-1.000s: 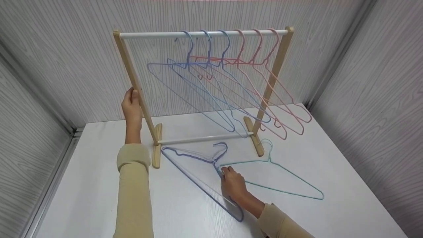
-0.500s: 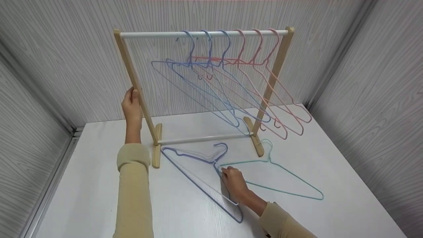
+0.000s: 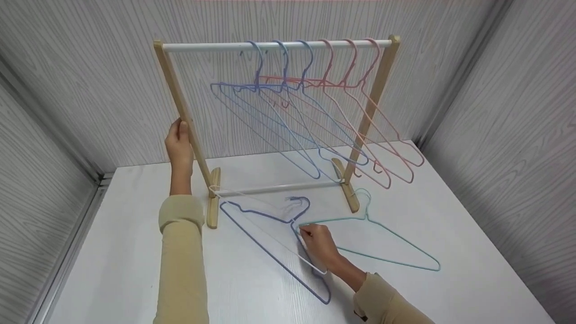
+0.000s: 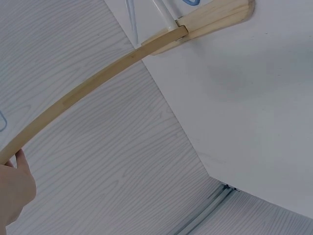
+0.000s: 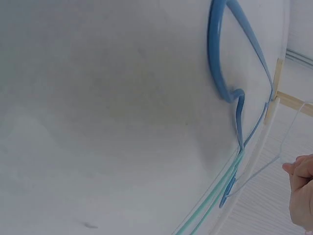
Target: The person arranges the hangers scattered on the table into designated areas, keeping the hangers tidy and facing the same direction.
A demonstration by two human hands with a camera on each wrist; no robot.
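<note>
My left hand (image 3: 179,146) grips the left wooden post (image 3: 173,83) of a small garment rack, thumb against the wood. In the left wrist view that hand (image 4: 17,191) holds the post (image 4: 73,94) at the frame's edge. My right hand (image 3: 320,243) pinches a thin white clothes hanger (image 3: 317,268) near its neck, fingers curled. The hanger's far tip is raised and overlaps the rack's left foot. Under it, a blue hanger (image 3: 270,217) lies flat on the table. Beside my right hand lies a green hanger (image 3: 387,259), its left end close to the blue one.
On the rack's white top bar (image 3: 202,47) hang several hangers: blue ones (image 3: 311,58) near the middle, pink ones (image 3: 332,58) towards the right post (image 3: 382,78). A lower white bar (image 3: 279,188) joins the wooden feet. Grey wood-grain panels (image 3: 504,148) surround the white table (image 3: 112,252).
The white hanger's left end has lifted off the blue hanger. My right hand has shifted slightly rightward with it. The leftmost hanging blue hanger swings a little. The left hand stays on the post.
</note>
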